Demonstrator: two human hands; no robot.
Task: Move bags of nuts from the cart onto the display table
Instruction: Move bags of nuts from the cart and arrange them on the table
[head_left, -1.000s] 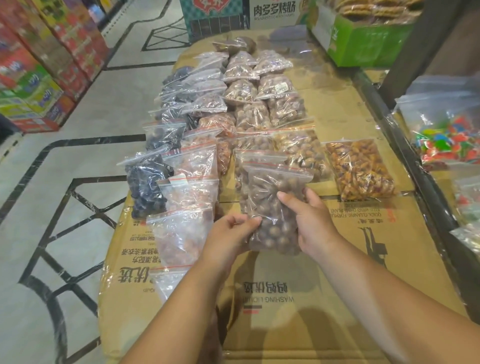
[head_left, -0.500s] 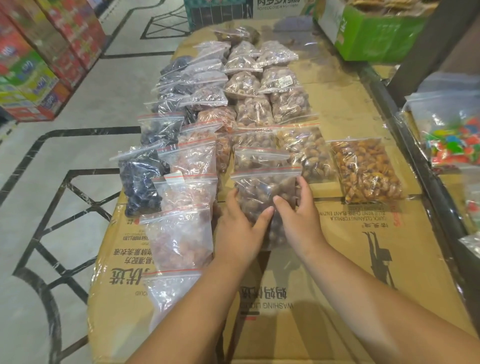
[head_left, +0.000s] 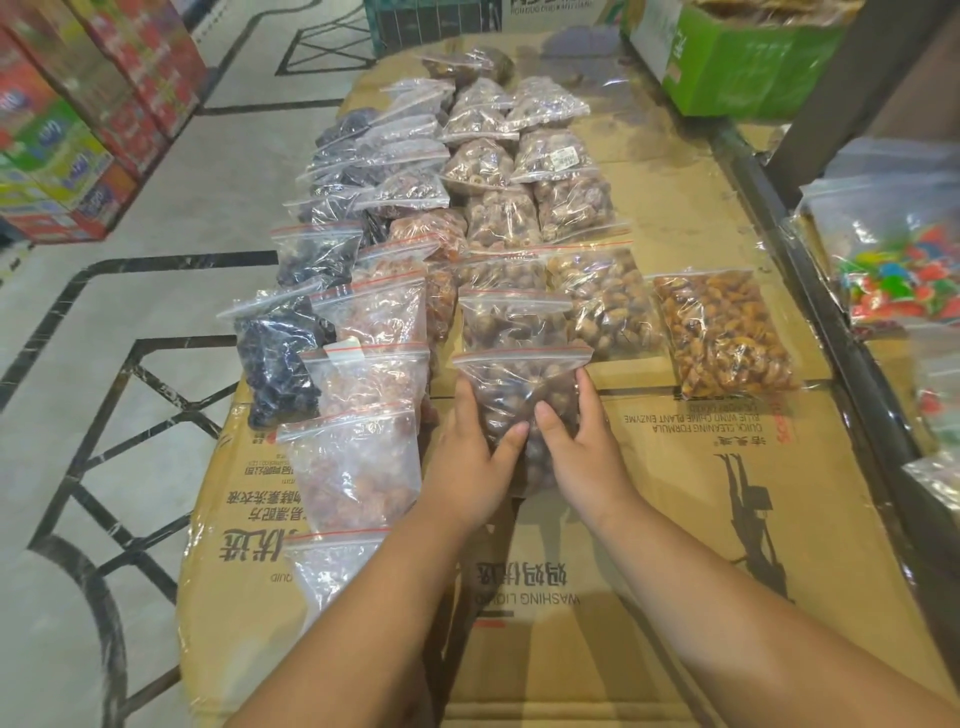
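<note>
A clear zip bag of round brown nuts (head_left: 522, 387) lies flat on the cardboard-covered display table (head_left: 701, 519), at the near end of a row of similar bags. My left hand (head_left: 470, 457) presses on its left side and my right hand (head_left: 579, 441) on its right side, thumbs meeting over its lower part. Both hands rest on the bag with fingers spread along its edges. Several more bags of nuts and dried fruit run in rows toward the far end. The cart is out of view.
A bag of orange-brown nuts (head_left: 722, 332) lies alone to the right. Bags of coloured candy (head_left: 904, 280) fill a shelf at the right edge behind a dark rail. A green box (head_left: 748, 62) stands at the back right. Stacked cartons (head_left: 67, 135) line the floor at left.
The bag of brown nuts went from being held up above the table to lying flat behind the row. Both hands moved forward with it and now press it down.
</note>
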